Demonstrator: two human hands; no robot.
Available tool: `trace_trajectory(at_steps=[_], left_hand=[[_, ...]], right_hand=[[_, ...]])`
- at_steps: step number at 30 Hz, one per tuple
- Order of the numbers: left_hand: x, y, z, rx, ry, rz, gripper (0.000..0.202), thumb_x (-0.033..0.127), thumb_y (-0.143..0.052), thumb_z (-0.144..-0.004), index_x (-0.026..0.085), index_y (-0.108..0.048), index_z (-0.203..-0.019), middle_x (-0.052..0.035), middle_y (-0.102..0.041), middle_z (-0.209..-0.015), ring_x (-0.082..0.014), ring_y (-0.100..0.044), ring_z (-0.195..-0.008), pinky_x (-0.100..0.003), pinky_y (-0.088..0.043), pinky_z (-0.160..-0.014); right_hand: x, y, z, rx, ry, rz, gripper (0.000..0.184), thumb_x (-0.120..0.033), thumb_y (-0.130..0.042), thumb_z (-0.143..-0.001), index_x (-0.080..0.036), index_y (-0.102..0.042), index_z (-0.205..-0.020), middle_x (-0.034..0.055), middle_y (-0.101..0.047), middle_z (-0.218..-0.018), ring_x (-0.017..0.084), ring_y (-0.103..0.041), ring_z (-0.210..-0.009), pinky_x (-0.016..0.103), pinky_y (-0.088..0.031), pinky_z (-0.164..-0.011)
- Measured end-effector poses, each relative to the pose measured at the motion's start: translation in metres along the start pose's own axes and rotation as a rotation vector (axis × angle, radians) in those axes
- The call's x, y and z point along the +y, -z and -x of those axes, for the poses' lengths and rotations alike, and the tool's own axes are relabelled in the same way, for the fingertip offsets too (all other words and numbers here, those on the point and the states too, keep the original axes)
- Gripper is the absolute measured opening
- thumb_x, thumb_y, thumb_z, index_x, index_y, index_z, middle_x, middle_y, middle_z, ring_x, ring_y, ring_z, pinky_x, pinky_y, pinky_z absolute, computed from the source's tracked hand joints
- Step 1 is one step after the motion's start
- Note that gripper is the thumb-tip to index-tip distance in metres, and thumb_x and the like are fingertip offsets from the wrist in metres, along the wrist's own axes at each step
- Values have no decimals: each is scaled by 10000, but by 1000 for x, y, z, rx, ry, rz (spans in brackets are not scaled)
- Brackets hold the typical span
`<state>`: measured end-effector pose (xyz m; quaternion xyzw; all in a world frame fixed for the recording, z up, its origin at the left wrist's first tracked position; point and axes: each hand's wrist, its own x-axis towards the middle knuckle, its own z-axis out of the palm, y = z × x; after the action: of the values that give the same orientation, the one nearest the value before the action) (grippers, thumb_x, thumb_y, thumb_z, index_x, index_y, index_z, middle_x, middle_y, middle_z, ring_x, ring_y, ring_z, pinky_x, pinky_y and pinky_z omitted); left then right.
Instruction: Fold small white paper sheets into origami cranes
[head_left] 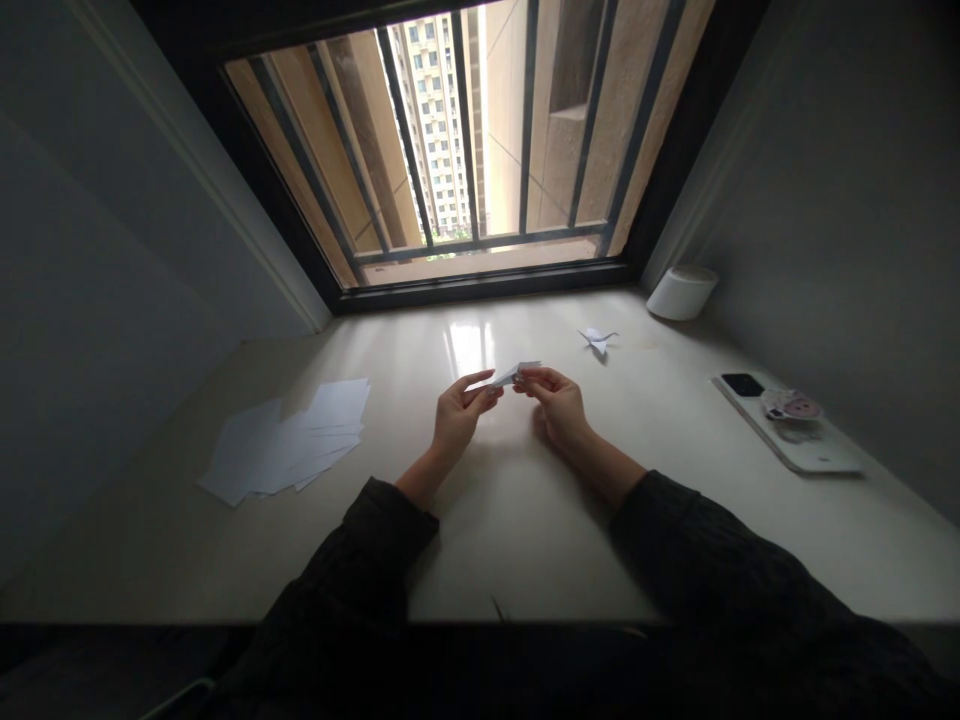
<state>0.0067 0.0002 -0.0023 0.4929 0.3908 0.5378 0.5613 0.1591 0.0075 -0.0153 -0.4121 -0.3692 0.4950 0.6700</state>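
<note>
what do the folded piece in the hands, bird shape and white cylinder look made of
Folded piece: seemingly matte white paper, thin with straight edges. Bird shape: probably matte paper too, given its thin, pointed tips. White cylinder: smooth, perhaps plastic or ceramic; its plain surface fits either.

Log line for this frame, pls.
left hand: pinches folded paper | right hand: pinches same paper | origami crane: on windowsill | paper sheets: left of hands

Left hand (456, 412) and right hand (561, 405) pinch small folded paper (514, 374), above pale countertop (510, 540). Loose white sheets (292, 440) overlap at left. Paper crane (598, 341) beyond right hand, white container (681, 293) near barred window (480, 276), phone (787, 425) lying far right.
</note>
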Motion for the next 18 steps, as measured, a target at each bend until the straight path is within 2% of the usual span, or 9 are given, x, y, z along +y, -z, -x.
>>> trace_trajectory(at_steps=[4, 8, 13, 18], left_hand=[[1, 1, -1, -65, -6, -96, 526, 372, -756, -689, 162, -621, -1151, -109, -739, -920, -216, -693, -914, -363, -529, -849], [1, 2, -1, -120, 54, -196, 443, 445, -708, -725, 147, -672, -1051, -127, -735, -909, -216, -707, -816, -291, -545, -674], [1, 2, 0, -75, 103, -280, 366, 487, -675, -744, 144, -719, -867, -123, -735, -811, -198, -704, -699, -214, -481, -503], [4, 2, 0, -35, 84, -251, 366, 495, -681, -732, 148, -726, -840, -115, -736, -790, -199, -703, -688, -204, -461, -476]], right_hand=[[-3, 1, -1, -18, 60, 58, 277, -386, -787, -604, -206, -625, -738, 21, -707, -717, 191, -668, -680, 373, -523, -734], [-3, 3, 0, -91, 117, 173, 325, -392, -785, -628, -218, -544, -760, -9, -673, -663, 186, -665, -677, 337, -507, -700], [-1, 2, 3, -130, 116, 197, 388, -390, -788, -630, -232, -484, -811, -17, -676, -690, 179, -661, -682, 320, -500, -693], [1, 0, 3, -154, 63, 97, 426, -404, -791, -620, -239, -461, -833, -18, -695, -710, 177, -673, -707, 325, -511, -729]])
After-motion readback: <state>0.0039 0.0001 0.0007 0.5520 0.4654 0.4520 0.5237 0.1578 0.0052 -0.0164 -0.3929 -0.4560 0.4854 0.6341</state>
